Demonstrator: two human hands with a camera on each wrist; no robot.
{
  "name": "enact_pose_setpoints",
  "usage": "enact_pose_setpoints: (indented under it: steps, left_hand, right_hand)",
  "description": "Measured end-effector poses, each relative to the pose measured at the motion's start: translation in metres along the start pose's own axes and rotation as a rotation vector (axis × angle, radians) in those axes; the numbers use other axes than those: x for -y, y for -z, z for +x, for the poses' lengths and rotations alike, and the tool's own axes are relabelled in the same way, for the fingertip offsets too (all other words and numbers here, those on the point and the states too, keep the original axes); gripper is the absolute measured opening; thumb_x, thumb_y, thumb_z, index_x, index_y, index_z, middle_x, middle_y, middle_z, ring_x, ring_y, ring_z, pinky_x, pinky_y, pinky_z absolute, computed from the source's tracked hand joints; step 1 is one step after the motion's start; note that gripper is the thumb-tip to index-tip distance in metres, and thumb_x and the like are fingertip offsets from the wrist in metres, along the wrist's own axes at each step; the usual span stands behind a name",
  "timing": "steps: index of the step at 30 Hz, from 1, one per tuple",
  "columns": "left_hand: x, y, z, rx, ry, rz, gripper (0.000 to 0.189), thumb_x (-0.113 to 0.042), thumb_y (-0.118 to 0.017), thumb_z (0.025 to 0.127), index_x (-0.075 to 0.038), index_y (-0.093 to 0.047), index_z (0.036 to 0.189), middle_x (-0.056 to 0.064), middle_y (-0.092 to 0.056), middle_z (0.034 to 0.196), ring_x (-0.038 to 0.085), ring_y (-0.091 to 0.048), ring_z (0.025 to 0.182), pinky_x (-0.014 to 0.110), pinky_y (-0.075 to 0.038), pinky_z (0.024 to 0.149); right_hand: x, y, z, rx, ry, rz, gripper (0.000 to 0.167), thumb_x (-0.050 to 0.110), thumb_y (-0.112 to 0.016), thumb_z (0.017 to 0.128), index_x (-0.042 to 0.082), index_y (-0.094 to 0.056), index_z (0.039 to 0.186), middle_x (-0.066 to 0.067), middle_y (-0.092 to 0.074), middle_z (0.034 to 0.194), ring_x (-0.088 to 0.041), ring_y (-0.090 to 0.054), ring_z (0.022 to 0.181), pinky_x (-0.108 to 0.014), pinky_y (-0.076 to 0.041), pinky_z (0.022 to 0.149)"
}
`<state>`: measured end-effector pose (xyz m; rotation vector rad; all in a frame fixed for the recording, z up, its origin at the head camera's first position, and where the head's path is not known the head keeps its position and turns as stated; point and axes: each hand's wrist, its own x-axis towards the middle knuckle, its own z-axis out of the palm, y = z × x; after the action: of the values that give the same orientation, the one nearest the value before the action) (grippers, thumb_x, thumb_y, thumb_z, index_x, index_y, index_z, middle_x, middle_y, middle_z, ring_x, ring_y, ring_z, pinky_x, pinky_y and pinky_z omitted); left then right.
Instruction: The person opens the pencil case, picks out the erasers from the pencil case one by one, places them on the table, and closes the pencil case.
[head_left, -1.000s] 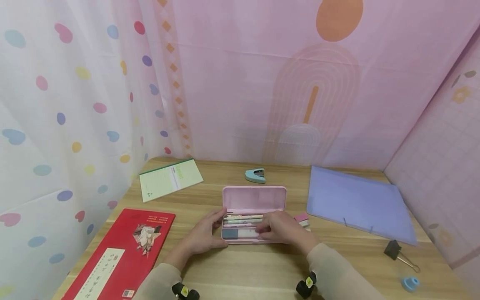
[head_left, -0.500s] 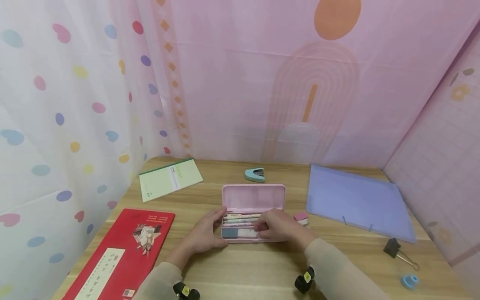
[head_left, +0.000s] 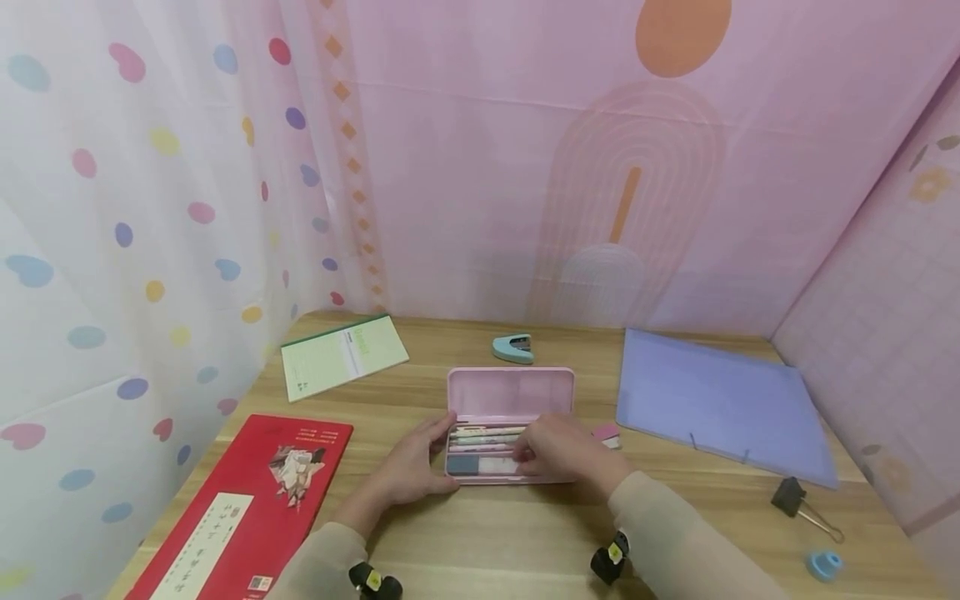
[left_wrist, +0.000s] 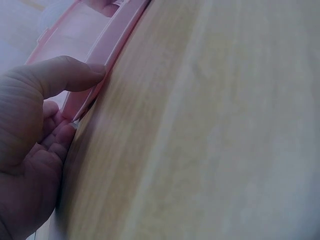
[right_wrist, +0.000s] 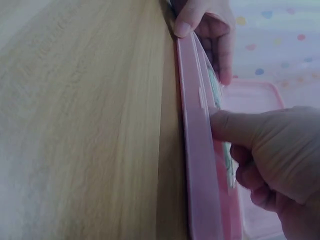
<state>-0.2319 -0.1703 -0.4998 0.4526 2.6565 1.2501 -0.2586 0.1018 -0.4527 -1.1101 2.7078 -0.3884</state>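
Note:
A pink pencil case [head_left: 512, 393] lies with its lid raised in the middle of the table. Several pens [head_left: 487, 437] fill its back compartment. In the front compartment is a blue-grey and white block [head_left: 463, 465], perhaps an eraser. My left hand [head_left: 411, 465] grips the case's left end, its thumb on the front edge in the left wrist view and its fingers round the corner. My right hand [head_left: 558, 452] reaches into the right half with curled fingers. Its thumb [right_wrist: 232, 126] is inside the front wall in the right wrist view. What lies between its fingertips is hidden.
Pink and white blocks [head_left: 606, 432] lie just right of the case. Behind it stands a light blue stapler [head_left: 513, 348]. A red book [head_left: 247, 500] and a green notepad [head_left: 345, 357] lie left; a purple folder [head_left: 720, 400], binder clip [head_left: 789, 498] and blue cap-like piece [head_left: 824, 566] right.

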Motion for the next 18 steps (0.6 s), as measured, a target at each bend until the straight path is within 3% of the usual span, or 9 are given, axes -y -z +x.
enact_pose_setpoints:
  steps: [5, 10, 15, 18]
  left_hand:
    - [0.0009, -0.0015, 0.0005, 0.002, -0.002, -0.013, 0.103, -0.035, -0.087, 0.067, -0.020, -0.030, 0.152, 0.005, -0.037, 0.148, 0.025, -0.046, 0.127, 0.047, -0.037, 0.107]
    - [0.0001, -0.0024, -0.0008, 0.006, -0.004, -0.026, 0.103, -0.034, -0.087, 0.068, -0.019, -0.030, 0.152, 0.006, -0.037, 0.149, 0.026, -0.045, 0.127, 0.048, -0.036, 0.107]
    - [-0.0008, -0.0014, -0.0007, -0.002, -0.002, -0.027, 0.103, -0.032, -0.087, 0.068, -0.019, -0.030, 0.152, 0.005, -0.036, 0.149, 0.026, -0.045, 0.128, 0.048, -0.035, 0.107]
    - [-0.0006, -0.0015, 0.0000, 0.002, -0.004, -0.030, 0.102, -0.032, -0.087, 0.068, -0.019, -0.029, 0.152, 0.005, -0.036, 0.150, 0.026, -0.044, 0.129, 0.048, -0.035, 0.108]
  right_hand:
    - [-0.0062, -0.0029, -0.0018, 0.016, -0.006, 0.114, 0.015, 0.032, -0.075, 0.084, 0.026, -0.077, 0.098, 0.020, -0.065, 0.080, -0.004, -0.055, 0.067, -0.021, -0.049, 0.066]
    - [-0.0101, -0.0050, -0.0046, 0.001, 0.049, 0.053, 0.020, 0.029, -0.074, 0.085, 0.026, -0.077, 0.104, 0.015, -0.071, 0.093, 0.001, -0.052, 0.063, -0.017, -0.048, 0.063]
    - [-0.0051, 0.0006, -0.0006, 0.006, 0.132, -0.069, 0.004, 0.027, -0.073, 0.086, 0.024, -0.076, 0.087, 0.018, -0.060, 0.070, -0.002, -0.044, 0.057, -0.018, -0.039, 0.051]
    - [-0.0030, 0.0032, 0.0019, 0.027, 0.137, -0.065, 0.005, 0.026, -0.072, 0.087, 0.025, -0.072, 0.081, 0.016, -0.053, 0.065, -0.004, -0.044, 0.058, -0.020, -0.038, 0.052]
